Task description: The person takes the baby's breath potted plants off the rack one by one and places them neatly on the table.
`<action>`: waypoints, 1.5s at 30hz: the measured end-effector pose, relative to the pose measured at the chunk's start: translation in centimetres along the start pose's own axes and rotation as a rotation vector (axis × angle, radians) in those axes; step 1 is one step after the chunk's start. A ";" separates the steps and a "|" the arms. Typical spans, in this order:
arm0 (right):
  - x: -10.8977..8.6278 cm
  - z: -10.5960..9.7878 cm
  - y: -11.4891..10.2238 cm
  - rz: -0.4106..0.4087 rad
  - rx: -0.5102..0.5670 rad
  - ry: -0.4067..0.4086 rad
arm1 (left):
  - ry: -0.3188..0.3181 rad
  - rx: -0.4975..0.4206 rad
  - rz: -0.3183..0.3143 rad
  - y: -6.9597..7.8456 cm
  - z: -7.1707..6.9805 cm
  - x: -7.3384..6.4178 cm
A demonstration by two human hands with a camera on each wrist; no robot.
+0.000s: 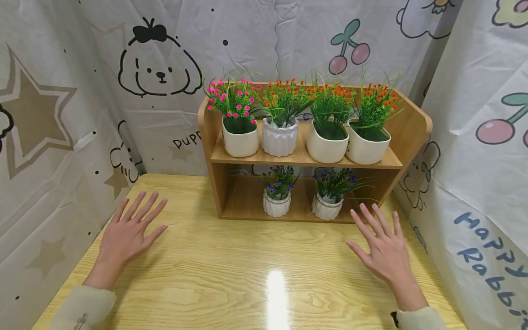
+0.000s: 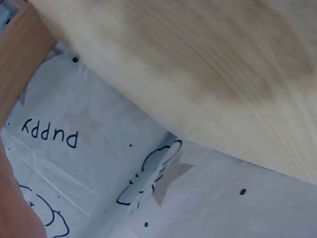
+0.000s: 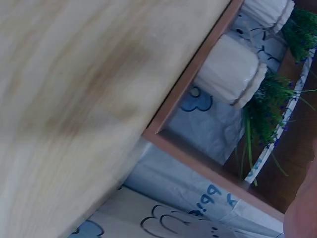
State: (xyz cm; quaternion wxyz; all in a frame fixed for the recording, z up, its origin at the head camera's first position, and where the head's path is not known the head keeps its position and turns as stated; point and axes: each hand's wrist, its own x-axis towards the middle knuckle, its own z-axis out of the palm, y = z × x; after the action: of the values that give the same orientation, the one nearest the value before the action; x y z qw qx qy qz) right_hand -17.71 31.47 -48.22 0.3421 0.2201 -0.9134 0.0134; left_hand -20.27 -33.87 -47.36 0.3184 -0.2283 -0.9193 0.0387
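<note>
My left hand [image 1: 125, 236] is spread with straight fingers over the left part of the table, left of the wooden shelf [image 1: 307, 162], holding nothing. On the other side, my right hand [image 1: 385, 252] is likewise spread and holds nothing; its fingertips are near the shelf's lower right front. The upper tier bears a pot with pink flowers [image 1: 240, 137], a ribbed white pot with orange flowers [image 1: 280, 137], and two cream pots with orange flowers [image 1: 327, 144]. Below stand two small whitish pots with purple flowers, a left one [image 1: 277, 204] and a right one [image 1: 327, 207].
The light wood table [image 1: 231, 270] reaches from the shelf's base toward me. Printed white cloth [image 1: 173, 123] hangs behind it and along both sides. In the right wrist view, the shelf's lower corner [image 3: 153, 131] sits on the table.
</note>
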 end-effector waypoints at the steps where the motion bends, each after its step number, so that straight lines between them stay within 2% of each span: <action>1: 0.2 -0.1 -0.2 0.001 0.003 0.002 | 0.006 -0.006 -0.001 0.1 -0.1 0.2; 7: 1.3 -0.3 -1.0 0.002 0.029 0.036 | 0.050 -0.012 -0.004 0.5 -0.8 1.5; 16: 4.1 -0.9 -2.9 -0.026 0.107 0.154 | 0.137 -0.023 -0.053 0.9 -1.6 3.9; 22: 6.4 -1.2 -4.6 -0.037 0.175 0.195 | 0.117 -0.037 -0.089 0.9 -2.2 5.8; 24: 7.1 -1.3 -5.1 -0.037 0.186 0.200 | 0.128 -0.044 -0.095 1.0 -2.4 6.4; 30: 9.2 -2.0 -6.0 -0.051 0.206 0.255 | 0.242 -0.090 -0.084 2.1 -2.9 8.3; 34: 10.9 -3.0 -5.3 -0.046 0.212 0.328 | 0.311 -0.148 -0.067 3.2 -3.6 9.9; 38: 12.5 -4.7 -3.3 0.006 0.175 0.368 | 0.347 -0.245 -0.063 4.9 -4.6 11.9; 45: 15.2 -7.8 0.9 0.129 0.177 0.465 | 0.340 -0.583 -0.114 9.0 -5.9 15.7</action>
State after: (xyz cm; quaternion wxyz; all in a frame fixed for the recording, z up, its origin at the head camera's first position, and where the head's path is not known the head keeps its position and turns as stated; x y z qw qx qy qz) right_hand -23.42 27.72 -32.56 0.5208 0.1816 -0.8176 0.1654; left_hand -24.01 -19.27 -35.72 0.3901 -0.2612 -0.8368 -0.2819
